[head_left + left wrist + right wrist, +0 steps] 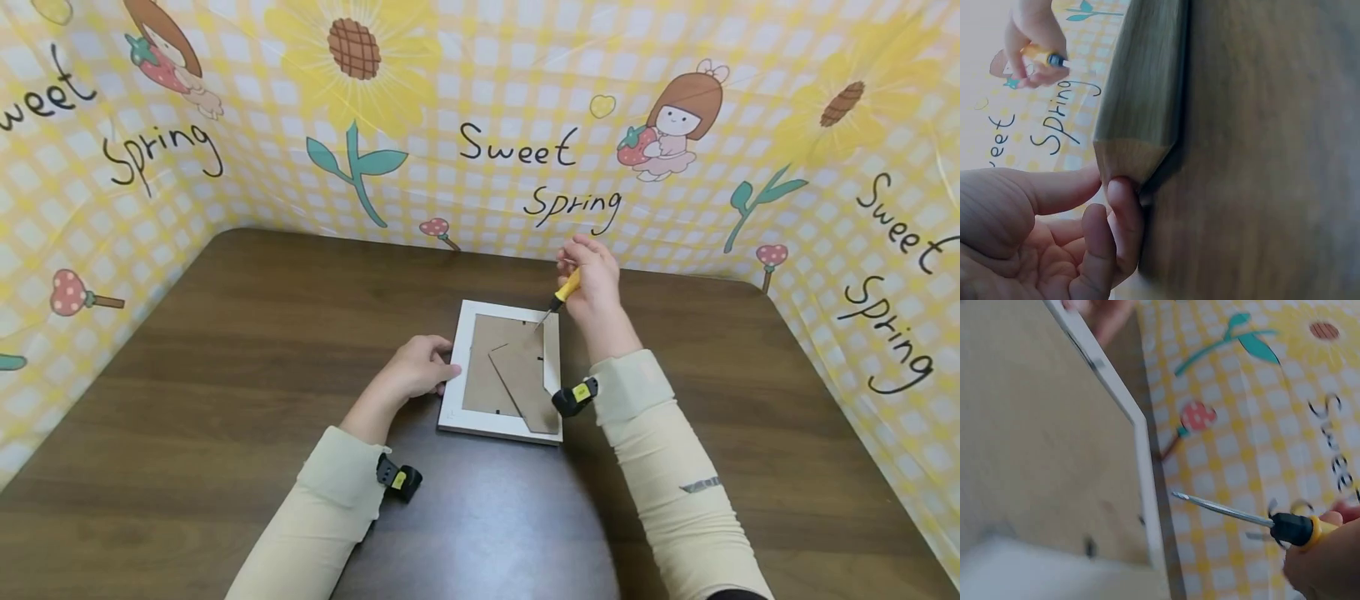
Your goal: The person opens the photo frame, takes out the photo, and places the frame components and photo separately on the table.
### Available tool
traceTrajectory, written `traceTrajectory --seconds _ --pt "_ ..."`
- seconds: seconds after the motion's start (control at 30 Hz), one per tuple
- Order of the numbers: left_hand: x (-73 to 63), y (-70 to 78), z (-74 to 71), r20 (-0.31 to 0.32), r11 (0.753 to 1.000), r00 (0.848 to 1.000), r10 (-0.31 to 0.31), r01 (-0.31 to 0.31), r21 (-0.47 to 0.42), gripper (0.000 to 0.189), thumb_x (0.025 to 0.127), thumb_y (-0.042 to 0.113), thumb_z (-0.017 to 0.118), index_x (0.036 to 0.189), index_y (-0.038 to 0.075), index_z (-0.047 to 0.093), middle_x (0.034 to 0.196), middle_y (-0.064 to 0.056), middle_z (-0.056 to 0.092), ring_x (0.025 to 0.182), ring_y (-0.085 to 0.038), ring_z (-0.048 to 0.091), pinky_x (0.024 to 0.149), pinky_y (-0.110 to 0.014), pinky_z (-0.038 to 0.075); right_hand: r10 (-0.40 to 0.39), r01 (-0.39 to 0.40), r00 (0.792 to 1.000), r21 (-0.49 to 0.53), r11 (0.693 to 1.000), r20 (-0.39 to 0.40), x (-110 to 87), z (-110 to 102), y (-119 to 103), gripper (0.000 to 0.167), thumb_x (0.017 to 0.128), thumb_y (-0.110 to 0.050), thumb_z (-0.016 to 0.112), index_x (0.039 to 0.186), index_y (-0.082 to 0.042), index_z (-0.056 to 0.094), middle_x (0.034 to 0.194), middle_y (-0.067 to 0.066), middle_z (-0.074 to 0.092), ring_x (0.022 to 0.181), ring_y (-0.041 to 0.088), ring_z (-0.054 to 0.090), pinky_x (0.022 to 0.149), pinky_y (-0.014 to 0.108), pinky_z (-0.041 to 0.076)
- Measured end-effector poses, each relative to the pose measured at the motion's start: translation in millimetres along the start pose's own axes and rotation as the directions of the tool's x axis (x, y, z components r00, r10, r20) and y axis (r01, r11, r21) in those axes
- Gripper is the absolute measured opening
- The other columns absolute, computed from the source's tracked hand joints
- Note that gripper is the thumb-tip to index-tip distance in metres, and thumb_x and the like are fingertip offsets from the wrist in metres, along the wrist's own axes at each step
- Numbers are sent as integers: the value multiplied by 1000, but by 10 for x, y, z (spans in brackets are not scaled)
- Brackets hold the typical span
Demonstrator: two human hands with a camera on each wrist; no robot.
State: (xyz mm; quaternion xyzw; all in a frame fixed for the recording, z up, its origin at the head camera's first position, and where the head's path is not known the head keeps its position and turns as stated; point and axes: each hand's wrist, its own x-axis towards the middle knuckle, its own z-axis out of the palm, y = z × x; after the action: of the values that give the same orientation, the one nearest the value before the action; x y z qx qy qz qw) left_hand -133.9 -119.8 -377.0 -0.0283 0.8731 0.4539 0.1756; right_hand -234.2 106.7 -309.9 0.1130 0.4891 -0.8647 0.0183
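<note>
A white picture frame point(487, 422) lies face down on the table, its brown backing board point(491, 330) and stand leg point(523, 377) facing up. Small dark tabs point(540, 359) sit along the board's edges. My left hand point(414, 367) grips the frame's left side, thumb on top; the left wrist view shows curled fingers point(1124, 206) at its corner. In my right hand point(600, 287) is a screwdriver point(567, 288) with a yellow and black handle, pointing down over the frame's upper right. Its metal shaft point(1229, 511) shows whole in the right wrist view, where the tip appears apart from the frame.
The brown wooden table point(285, 325) extends around the frame on every side. A yellow checked cloth point(495, 75) with printed flowers stands as a wall behind the table and at both sides. Each wrist wears a black camera band point(575, 397).
</note>
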Motion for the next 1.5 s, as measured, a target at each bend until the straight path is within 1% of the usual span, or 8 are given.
traceTrajectory --seconds 0.1,0.17,0.4,0.6,0.77,0.93,1.2,1.5 --pt "-9 -45 -63 30 999 1000 7 -6 -50 42 97 13 62 133 -7 53 80 -9 66 60 -11 61 59 -23 49 72 -67 997 -147 987 26 69 -117 -113 18 96 1 56 104 -15 55 90 0 56 64 9 48 51 16 35" --pt "-42 -96 -148 55 997 998 4 1 -79 36 98 14 60 127 -8 57 86 -12 68 62 -10 63 60 -23 51 134 -111 989 -303 946 56 101 -189 -157 19 96 0 57 106 -17 57 100 0 50 65 8 47 53 16 36" --pt "-305 -233 -457 149 975 989 -7 40 -219 38 102 23 56 127 -5 57 94 -11 67 75 -12 70 68 -22 56 204 -79 976 -737 671 81 177 -377 -126 30 100 -7 55 129 -5 57 104 1 48 68 8 46 56 18 37" --pt "-472 -249 -366 203 935 979 3 70 -349 40 101 24 57 129 -5 55 97 -9 66 84 -14 72 71 -22 57 193 44 974 -931 361 121 254 -433 9 32 101 -5 50 132 2 57 111 9 52 70 13 49 65 24 45" --pt "-481 -265 -225 201 920 979 -25 101 -378 36 101 18 57 128 -6 52 102 -11 64 85 -18 75 70 -24 58 215 111 963 -966 232 162 274 -414 105 28 100 -3 52 126 2 61 102 10 51 68 15 48 68 29 46" --pt "-462 -275 -160 190 916 980 -59 129 -380 35 100 16 58 127 -5 53 98 -10 64 83 -19 76 61 -19 55 263 127 951 -979 157 165 280 -411 181 25 99 -5 55 123 0 62 101 11 52 61 13 46 64 27 44" --pt "-405 -230 -128 223 931 973 -64 139 -337 32 98 16 61 124 -5 58 94 -10 63 77 -17 76 53 -13 48 264 151 948 -981 124 179 266 -444 260 20 97 -4 58 115 2 64 107 15 58 73 18 51 65 26 45" --pt "-342 -184 -92 208 951 977 -54 113 -287 28 95 10 65 117 -5 58 83 -8 72 67 -16 74 53 -16 47 265 152 948 -982 111 177 257 -426 273 21 98 -4 59 116 4 64 113 18 60 90 24 58 82 34 54"
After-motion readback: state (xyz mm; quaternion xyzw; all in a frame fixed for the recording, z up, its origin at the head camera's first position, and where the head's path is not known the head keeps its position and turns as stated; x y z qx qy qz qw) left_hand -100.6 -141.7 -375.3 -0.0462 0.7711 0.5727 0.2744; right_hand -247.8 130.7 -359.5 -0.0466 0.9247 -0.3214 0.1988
